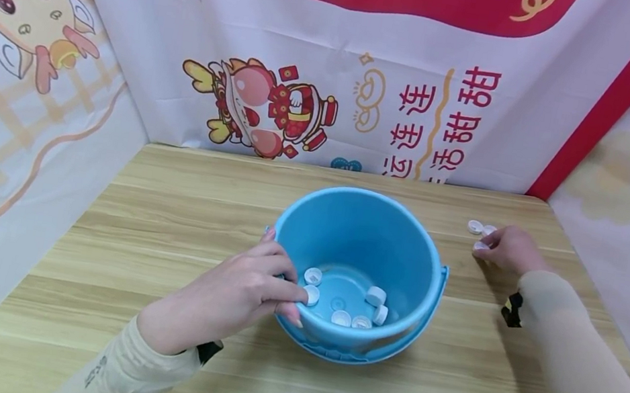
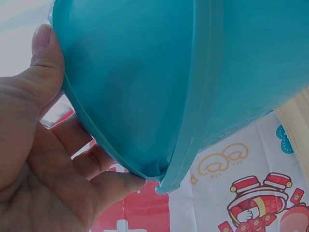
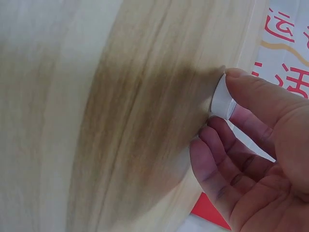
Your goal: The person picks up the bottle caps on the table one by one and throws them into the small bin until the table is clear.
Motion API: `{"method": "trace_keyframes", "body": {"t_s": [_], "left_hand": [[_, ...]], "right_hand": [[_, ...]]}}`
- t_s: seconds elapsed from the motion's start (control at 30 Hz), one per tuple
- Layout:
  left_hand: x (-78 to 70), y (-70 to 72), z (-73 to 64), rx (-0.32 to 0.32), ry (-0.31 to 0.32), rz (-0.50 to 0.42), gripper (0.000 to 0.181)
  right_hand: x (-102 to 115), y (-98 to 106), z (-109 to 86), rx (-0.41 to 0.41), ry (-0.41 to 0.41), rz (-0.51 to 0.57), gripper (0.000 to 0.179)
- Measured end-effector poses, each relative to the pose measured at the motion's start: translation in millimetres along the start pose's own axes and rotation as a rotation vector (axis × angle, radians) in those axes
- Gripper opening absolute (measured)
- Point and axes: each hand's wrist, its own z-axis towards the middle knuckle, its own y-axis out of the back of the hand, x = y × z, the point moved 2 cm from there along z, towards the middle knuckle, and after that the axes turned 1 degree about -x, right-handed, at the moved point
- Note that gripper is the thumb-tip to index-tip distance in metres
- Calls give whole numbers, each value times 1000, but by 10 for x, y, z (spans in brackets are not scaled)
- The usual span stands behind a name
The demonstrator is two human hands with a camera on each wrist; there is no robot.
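A blue bucket stands on the table with several white bottle caps on its floor. My left hand grips the bucket's left rim; the left wrist view shows the thumb against the outer wall and the other fingers hooked over the edge. To the right of the bucket, my right hand pinches a white bottle cap between thumb and finger, close to the tabletop. Two more white caps lie on the wood just beyond those fingertips, one partly hidden by the hand.
The wood-grain table ends at a printed cloth backdrop, with similar cloth at both sides. The bucket's blue handle hangs down along its near side.
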Motion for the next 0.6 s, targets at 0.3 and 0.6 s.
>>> {"method": "trace_keyframes", "body": {"t_s": [0.3, 0.6], "left_hand": [[-9, 3, 7, -3, -3, 2, 29], [-9, 6, 4, -6, -12, 5, 30]], "right_hand": [[54, 26, -88, -33, 30, 2, 50], [642, 431, -407, -175, 172, 26, 53]]}}
